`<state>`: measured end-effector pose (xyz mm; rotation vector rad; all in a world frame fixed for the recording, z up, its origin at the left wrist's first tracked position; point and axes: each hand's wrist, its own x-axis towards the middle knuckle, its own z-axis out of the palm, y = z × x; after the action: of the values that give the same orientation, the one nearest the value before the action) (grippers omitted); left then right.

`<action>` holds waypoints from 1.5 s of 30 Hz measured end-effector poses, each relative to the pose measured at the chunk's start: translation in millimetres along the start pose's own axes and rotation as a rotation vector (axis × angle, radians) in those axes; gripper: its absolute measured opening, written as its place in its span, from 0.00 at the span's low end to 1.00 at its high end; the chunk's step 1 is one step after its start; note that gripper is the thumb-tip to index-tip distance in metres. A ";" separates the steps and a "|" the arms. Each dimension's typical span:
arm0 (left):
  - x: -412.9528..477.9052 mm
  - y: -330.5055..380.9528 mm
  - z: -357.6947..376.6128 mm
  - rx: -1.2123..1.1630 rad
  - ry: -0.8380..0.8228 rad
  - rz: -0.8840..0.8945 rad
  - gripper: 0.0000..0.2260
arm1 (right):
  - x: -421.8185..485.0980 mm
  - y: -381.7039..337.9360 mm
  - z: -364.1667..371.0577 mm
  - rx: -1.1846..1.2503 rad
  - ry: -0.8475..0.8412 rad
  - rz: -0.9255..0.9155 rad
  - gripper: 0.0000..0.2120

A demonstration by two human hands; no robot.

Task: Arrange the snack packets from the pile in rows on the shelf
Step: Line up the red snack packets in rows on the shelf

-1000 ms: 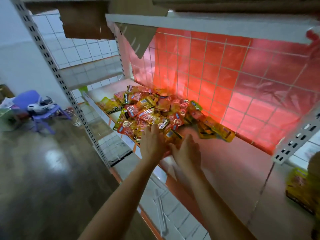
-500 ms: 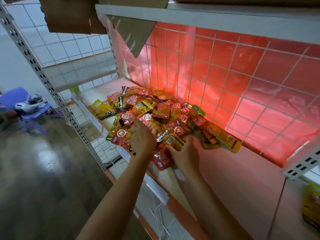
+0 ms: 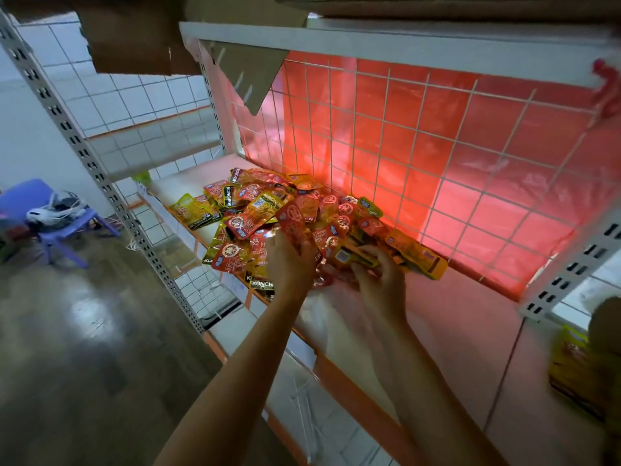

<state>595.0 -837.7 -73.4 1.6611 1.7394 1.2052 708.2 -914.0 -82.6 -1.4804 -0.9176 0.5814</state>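
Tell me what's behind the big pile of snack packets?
A white wire grid stands behind the pile, with a red sheet glowing through it. The packets hide the grid's bottom edge there.

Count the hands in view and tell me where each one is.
2. The left hand grips a red packet at the near edge of the pile; the right hand, just beside it, pinches a yellow packet above the shelf. No other hand shows.

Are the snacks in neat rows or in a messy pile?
A messy pile: the snack packets lie overlapping at all angles on the shelf, none in rows.
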 end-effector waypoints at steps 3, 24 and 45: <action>-22.3 6.0 -4.3 -0.077 -0.030 0.012 0.10 | -15.8 -10.2 -16.0 0.126 -0.032 -0.010 0.09; -253.4 47.6 0.4 -0.520 -0.430 -0.263 0.15 | -172.1 5.3 -163.2 -0.101 0.150 -0.108 0.17; -469.9 184.6 80.2 -0.499 -0.671 0.262 0.19 | -235.0 11.2 -417.6 -0.231 0.791 0.175 0.13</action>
<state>846.2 -1282.9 -78.1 1.7260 0.7652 0.9211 915.2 -1346.1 -74.5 -1.8047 -0.2374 -0.0210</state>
